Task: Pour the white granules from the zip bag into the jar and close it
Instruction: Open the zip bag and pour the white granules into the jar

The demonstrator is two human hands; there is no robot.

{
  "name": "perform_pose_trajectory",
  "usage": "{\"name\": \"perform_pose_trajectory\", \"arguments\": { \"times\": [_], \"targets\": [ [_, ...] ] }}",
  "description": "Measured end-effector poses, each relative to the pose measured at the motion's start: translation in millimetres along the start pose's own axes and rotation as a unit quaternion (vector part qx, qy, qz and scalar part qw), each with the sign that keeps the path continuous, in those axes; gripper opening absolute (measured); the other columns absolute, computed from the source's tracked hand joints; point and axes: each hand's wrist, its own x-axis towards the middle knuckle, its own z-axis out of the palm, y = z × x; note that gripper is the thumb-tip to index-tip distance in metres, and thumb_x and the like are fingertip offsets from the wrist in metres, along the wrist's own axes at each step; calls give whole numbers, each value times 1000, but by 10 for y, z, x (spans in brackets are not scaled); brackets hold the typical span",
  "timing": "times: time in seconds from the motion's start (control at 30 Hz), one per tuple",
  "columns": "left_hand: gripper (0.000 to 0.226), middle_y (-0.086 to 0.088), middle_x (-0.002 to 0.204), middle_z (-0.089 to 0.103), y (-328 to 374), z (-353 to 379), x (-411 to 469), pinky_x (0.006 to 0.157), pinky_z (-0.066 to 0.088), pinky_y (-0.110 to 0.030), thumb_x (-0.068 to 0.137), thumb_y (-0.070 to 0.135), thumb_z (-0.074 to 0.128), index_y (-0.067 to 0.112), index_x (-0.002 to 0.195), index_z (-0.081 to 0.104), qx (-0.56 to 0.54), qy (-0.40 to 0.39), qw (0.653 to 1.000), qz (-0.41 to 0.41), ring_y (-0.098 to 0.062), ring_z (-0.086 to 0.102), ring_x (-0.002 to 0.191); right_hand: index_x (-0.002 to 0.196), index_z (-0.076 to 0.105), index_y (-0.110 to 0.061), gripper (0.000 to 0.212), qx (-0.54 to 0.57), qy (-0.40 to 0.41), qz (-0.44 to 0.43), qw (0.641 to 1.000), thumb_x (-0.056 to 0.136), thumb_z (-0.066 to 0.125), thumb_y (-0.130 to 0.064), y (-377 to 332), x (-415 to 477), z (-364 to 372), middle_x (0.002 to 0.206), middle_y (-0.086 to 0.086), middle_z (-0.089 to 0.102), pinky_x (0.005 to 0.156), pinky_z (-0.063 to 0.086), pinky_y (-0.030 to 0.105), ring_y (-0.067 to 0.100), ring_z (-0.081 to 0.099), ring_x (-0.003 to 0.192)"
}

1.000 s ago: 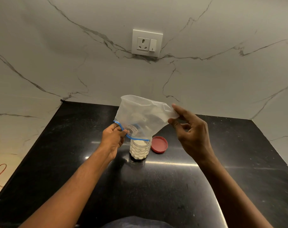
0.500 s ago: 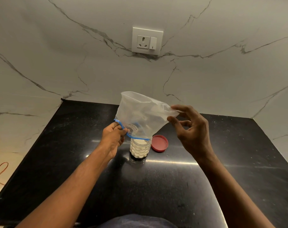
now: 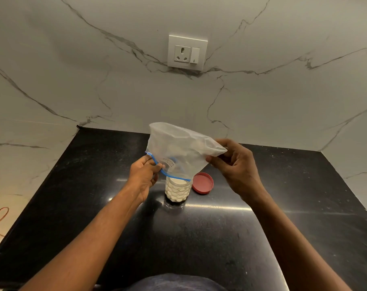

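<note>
Over black counter [image 3: 199,238], both hands, left [image 3: 143,175] and right [image 3: 235,164], pinch the upturned zip bag [image 3: 178,148] above the jar [image 3: 176,191].

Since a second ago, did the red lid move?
No. The lid lies where it did on the counter, just right of the jar; the small shift in the picture matches the camera's own motion.

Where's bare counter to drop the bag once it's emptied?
Bare patches: the black counter left of the left hand, out to its left edge; the stretch right of the red lid towards the wall corner; the near middle between the forearms. Crowded: the centre, where the zip bag, jar and right hand cluster.
</note>
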Motion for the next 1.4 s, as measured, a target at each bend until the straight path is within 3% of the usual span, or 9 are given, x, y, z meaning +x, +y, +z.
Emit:
{"name": "perform_pose_trajectory", "arguments": {
  "times": [0.1, 0.23, 0.4, 0.6, 0.83, 1.03, 1.2, 1.3, 1.4],
  "targets": [
    [30, -4, 114, 77, -3, -2, 3, 79, 53, -30, 100, -3, 63, 23, 112, 72, 2, 0, 1000, 6, -18, 69, 100, 103, 77, -15, 23, -15, 48, -1, 999, 84, 85, -23, -20, -2, 42, 95, -3, 80, 73, 62, 29, 13, 76, 87],
    [27, -3, 117, 75, -6, -21, 25, 76, 55, -29, 100, -1, 63, 22, 112, 70, 0, 6, 1000, -2, -18, 70, 101, 114, 72, -16, 31, 4, 73, -26, 997, 85, 84, -18, -76, 15, 55, 102, 0, 77, 67, 60, 18, 9, 76, 84],
    [25, -4, 118, 75, -20, -10, 28, 79, 56, -30, 100, 1, 64, 23, 110, 70, 8, 0, 1000, 2, -20, 70, 102, 90, 74, -8, 20, 6, 120, -27, 992, 82, 85, -21, -93, 13, 30, 87, 3, 77, 64, 61, 24, 15, 74, 70],
    [26, -3, 117, 74, -44, -24, 38, 82, 58, -31, 99, 1, 66, 23, 112, 69, 4, -3, 1000, -1, -20, 71, 102, 117, 63, -21, 39, -6, 103, -35, 994, 86, 82, -5, -66, 10, 6, 88, -1, 80, 77, 61, 27, 17, 78, 83],
    [38, -1, 118, 75, -34, 0, 41, 77, 55, -30, 99, 1, 66, 20, 131, 67, 2, -3, 1000, 7, -19, 71, 105, 89, 74, -12, 17, -131, 142, -73, 978, 89, 82, -27, -65, -6, -1, 73, -7, 72, 54, 53, 24, 4, 62, 61],
    [31, -5, 118, 77, -59, -12, 50, 76, 55, -28, 99, -2, 64, 21, 119, 70, 5, 6, 1000, 10, -16, 71, 100, 96, 78, -8, 7, -137, 106, -77, 982, 89, 79, -7, -127, -17, -14, 89, -1, 79, 77, 59, 20, 8, 74, 83],
    [41, -6, 121, 76, -65, 2, 36, 82, 56, -32, 99, -3, 64, 16, 134, 66, 0, -2, 1000, 17, -20, 71, 109, 92, 78, -10, 4, -159, 134, -65, 976, 89, 78, -7, -115, -8, -55, 77, -1, 74, 60, 60, 34, 12, 69, 69],
    [38, -9, 120, 75, -60, -5, 43, 86, 56, -34, 98, -2, 66, 14, 132, 67, -8, -1, 1000, 15, -24, 70, 110, 118, 76, -13, 21, -177, 87, -46, 979, 97, 70, -12, -93, 4, -33, 100, 4, 78, 75, 62, 45, 19, 72, 90],
    [32, -12, 123, 74, -65, -23, 67, 86, 56, -34, 98, -1, 65, 13, 127, 68, -7, 5, 1000, 17, -25, 69, 111, 148, 51, -25, 65, -191, 28, -38, 981, 91, 78, -12, -123, -4, -71, 137, -1, 65, 98, 58, 46, 20, 62, 126]
  ]
}}
